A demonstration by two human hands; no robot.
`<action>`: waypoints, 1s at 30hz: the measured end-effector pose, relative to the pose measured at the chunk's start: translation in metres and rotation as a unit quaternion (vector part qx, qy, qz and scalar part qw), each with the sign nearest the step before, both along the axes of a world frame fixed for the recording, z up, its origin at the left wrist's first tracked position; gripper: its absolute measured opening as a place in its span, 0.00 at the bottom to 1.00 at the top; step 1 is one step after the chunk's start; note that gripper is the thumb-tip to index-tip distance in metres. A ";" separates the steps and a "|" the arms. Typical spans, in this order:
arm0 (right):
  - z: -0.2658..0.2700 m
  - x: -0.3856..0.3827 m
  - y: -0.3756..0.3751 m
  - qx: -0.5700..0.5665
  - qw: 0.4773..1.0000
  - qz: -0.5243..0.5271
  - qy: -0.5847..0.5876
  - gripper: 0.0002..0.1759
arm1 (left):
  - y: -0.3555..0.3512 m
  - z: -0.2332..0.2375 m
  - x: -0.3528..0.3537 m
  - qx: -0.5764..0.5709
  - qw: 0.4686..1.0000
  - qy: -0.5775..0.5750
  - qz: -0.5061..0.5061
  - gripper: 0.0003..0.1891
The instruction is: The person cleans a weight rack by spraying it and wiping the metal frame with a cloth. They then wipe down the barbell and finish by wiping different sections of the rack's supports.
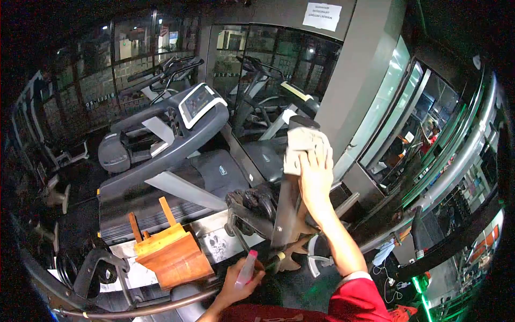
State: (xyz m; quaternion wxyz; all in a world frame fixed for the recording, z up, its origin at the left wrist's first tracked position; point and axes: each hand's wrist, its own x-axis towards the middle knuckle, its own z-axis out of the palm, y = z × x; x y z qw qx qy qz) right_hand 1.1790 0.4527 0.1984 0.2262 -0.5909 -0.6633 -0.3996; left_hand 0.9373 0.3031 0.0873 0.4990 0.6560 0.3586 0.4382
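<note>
My right hand (316,174) presses a pale folded cloth (300,140) against the upper end of a dark upright post (285,212), just under its black rounded top (303,122). That arm is stretched forward, with a red sleeve at its base. Low in front of me, my left hand (238,285) is wrapped round a small translucent bottle (246,270) with a pink top, which leans to the right. Whether the bottle has a spray nozzle is hard to make out.
A wooden stool (177,257) lies tilted at the left beside a treadmill (155,177) with a light-framed console. A long metal bar (145,311) crosses low in front. Mirrors or glass panels (279,53) line the back, and curved rails (445,185) run along the right.
</note>
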 end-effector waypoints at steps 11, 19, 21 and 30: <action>-0.067 0.008 -0.064 -0.159 0.987 0.001 -0.009 0.18 | -0.004 -0.020 -0.036 -0.002 0.997 0.056 0.044 0.11; 0.046 0.032 -0.048 -0.122 0.890 0.261 0.353 0.17 | -0.013 -0.046 -0.055 -0.035 0.998 0.029 0.045 0.10; 0.070 0.032 -0.033 0.008 0.896 0.258 0.361 0.17 | -0.013 -0.035 -0.054 -0.049 0.998 0.006 0.045 0.09; 0.106 0.003 0.067 -0.124 0.990 0.048 0.046 0.15 | -0.018 -0.037 -0.051 -0.057 0.998 0.013 0.037 0.11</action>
